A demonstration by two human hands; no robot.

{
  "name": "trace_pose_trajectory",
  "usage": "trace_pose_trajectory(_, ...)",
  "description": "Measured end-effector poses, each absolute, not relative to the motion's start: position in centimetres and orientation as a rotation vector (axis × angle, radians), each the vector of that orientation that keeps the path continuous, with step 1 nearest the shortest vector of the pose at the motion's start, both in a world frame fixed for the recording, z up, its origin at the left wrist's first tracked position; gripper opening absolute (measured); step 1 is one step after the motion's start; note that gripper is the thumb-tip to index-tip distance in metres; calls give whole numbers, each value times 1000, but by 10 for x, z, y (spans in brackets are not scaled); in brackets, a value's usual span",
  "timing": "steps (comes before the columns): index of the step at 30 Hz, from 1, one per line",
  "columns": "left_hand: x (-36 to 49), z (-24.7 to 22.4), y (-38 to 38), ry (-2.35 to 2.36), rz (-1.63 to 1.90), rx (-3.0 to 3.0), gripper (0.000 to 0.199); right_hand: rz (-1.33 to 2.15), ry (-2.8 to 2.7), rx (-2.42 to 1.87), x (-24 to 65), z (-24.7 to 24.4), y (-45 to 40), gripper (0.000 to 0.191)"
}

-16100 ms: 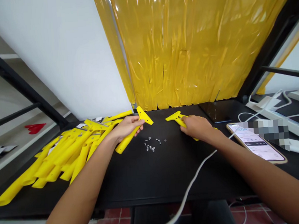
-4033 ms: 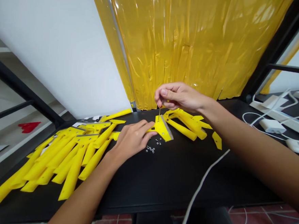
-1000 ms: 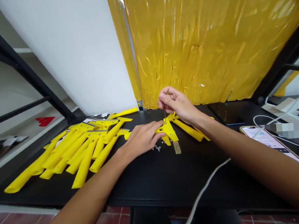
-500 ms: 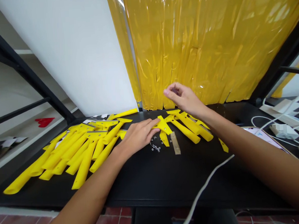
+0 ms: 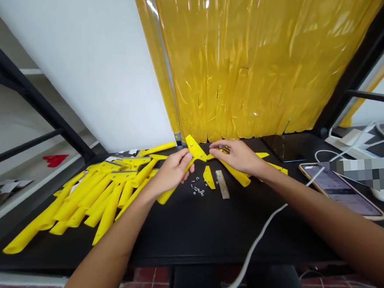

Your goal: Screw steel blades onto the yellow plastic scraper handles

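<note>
My left hand (image 5: 177,165) is closed around a yellow scraper (image 5: 196,149), tilted, its wide head up and its handle slanting down to the left. Two small metal fasteners show in the head. Just right of the head is my right hand (image 5: 235,156), fingers curled with the tips together; a thin greyish thing shows at them, too small to name. Below lie small loose screws and nuts (image 5: 198,191), a loose yellow plate (image 5: 209,178) and a flat grey-brown strip (image 5: 222,184). Other yellow scrapers (image 5: 235,174) lie partly hidden behind my right hand.
A large pile of yellow scrapers (image 5: 96,190) covers the left of the black table (image 5: 185,236). A phone (image 5: 343,190), a dark tablet-like slab (image 5: 284,147) and white power strips with cables (image 5: 359,139) lie at right. A white cable (image 5: 264,231) crosses the front edge. Yellow plastic sheeting (image 5: 245,61) hangs behind.
My left hand has lifted the scraper off the table and tilted its head upward. My right hand has come down from above to beside the scraper head.
</note>
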State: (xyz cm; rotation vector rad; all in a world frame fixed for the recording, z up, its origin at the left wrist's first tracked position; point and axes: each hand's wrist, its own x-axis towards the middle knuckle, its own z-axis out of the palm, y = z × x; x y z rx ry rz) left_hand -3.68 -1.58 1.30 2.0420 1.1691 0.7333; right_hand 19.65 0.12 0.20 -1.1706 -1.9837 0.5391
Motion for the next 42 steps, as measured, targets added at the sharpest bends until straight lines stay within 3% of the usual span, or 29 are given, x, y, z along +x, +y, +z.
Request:
trace_pose_trajectory(7, -37, -6, -6, 1164, 353, 1479, 27, 360, -2237, -1098, 195, -13, -1, 28)
trace_pose_trajectory(14, -31, -7, -5, 1248, 323, 1396, 58, 308, -2510, -889, 196, -24, -8, 25)
trace_pose_trajectory(22, -32, -14, -2, 1307, 304, 1424, 51, 202, -2529, -975, 200, -15, -11, 30)
trace_pose_trajectory(25, -36, -14, 1, 1316, 310, 1455, 50, 242, -2491, -1119, 206, -11, -9, 48)
trace_pose_trajectory(28, -40, -12, 4, 1356, 341, 1528, 50, 303, -2640, -1169, 213, -13, -9, 94)
trace_pose_trajectory(30, -43, -9, 5, 1377, 372, 1573, 50, 323, -2721, -1217, 215, -15, -10, 112)
trace_pose_trajectory(42, -48, -10, 14, 1402, 489, 1597, 41, 425, -2784, -1284, 224, -12, -12, 111)
